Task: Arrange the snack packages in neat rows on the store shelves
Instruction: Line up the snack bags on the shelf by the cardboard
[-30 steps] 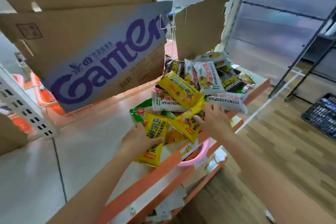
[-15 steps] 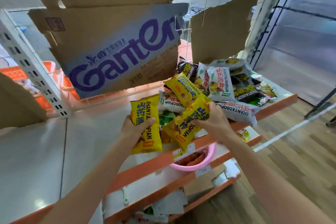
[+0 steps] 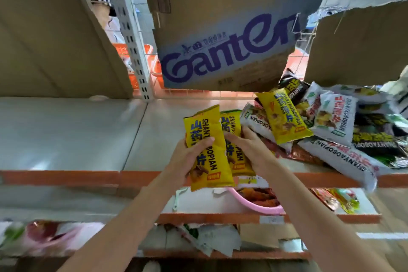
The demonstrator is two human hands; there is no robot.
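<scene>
My left hand [image 3: 187,159] grips a yellow snack packet [image 3: 207,152] upright over the front edge of the white shelf [image 3: 88,134]. Right beside it, partly behind, my right hand [image 3: 247,148] holds a second yellow packet [image 3: 234,139]. The two packets overlap side by side. To the right lies a loose pile of snack packets [image 3: 331,121]: another yellow one [image 3: 282,115] on top, white ones [image 3: 335,117] and dark ones [image 3: 373,141], some hanging over the orange shelf lip [image 3: 66,178].
A cardboard box marked "Ganten" [image 3: 227,51] hangs over the shelf's back. More cardboard stands at left [image 3: 50,35] and right [image 3: 357,46]. A pink bowl [image 3: 260,205] and loose packets [image 3: 340,201] sit on the lower shelf. The left part of the white shelf is bare.
Both hands have lifted their yellow packets out of the pile and brought them together, upright and side by side. The camera has swung left and faces the shelf more squarely.
</scene>
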